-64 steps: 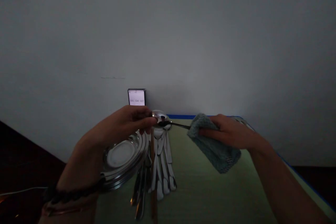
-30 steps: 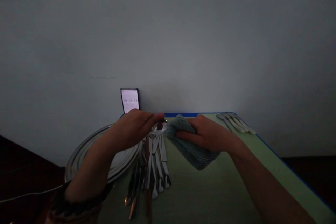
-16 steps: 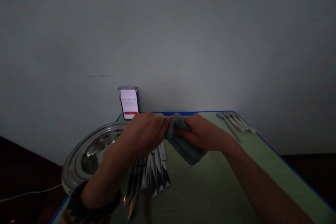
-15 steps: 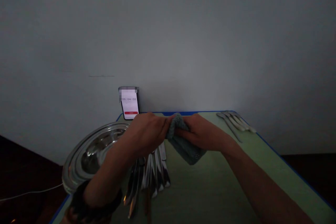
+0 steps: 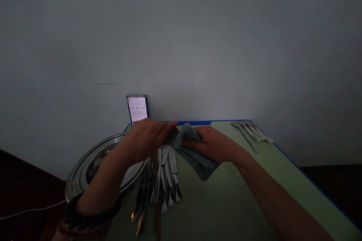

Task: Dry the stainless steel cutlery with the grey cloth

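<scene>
My right hand is closed around a grey-green cloth, whose loose corner hangs over the table. A grey, rounded metal piece, apparently the bowl of a spoon, pokes out of the cloth on the left. My left hand has its fingers and thumb on that spoon; the rest of the spoon is hidden. Below my left hand lie several metal knives side by side, with darker cutlery to their left.
A wide steel basin stands on the table's left side, partly behind my left forearm. A phone showing a timer leans on the wall. Several spoons and forks lie at the far right of the green table.
My left hand has shifted left, away from the cloth, and the grey spoon end now shows between them. The cloth and my right hand have moved slightly left.
</scene>
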The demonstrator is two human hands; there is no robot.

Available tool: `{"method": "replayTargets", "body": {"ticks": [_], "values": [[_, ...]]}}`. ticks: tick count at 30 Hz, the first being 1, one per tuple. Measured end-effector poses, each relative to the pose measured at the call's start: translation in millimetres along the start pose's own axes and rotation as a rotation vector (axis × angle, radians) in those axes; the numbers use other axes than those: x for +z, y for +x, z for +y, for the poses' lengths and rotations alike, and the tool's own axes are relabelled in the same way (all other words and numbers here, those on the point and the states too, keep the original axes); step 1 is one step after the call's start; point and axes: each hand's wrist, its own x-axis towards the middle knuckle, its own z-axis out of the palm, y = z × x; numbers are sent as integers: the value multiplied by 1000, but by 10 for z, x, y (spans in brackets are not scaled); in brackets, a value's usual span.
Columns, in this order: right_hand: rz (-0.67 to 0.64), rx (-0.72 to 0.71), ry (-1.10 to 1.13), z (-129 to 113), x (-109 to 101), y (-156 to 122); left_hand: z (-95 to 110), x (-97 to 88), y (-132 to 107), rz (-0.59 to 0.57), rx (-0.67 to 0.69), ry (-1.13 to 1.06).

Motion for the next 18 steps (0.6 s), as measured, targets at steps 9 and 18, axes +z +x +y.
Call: {"method": "replayTargets", "body": {"ticks": [9, 18], "values": [[-106, 100, 48, 209, -212, -88, -217, -38, -57, 47, -178, -161], [-129, 75, -17, 157, -225, -101, -65, 128, 43, 47, -152, -274]]}}
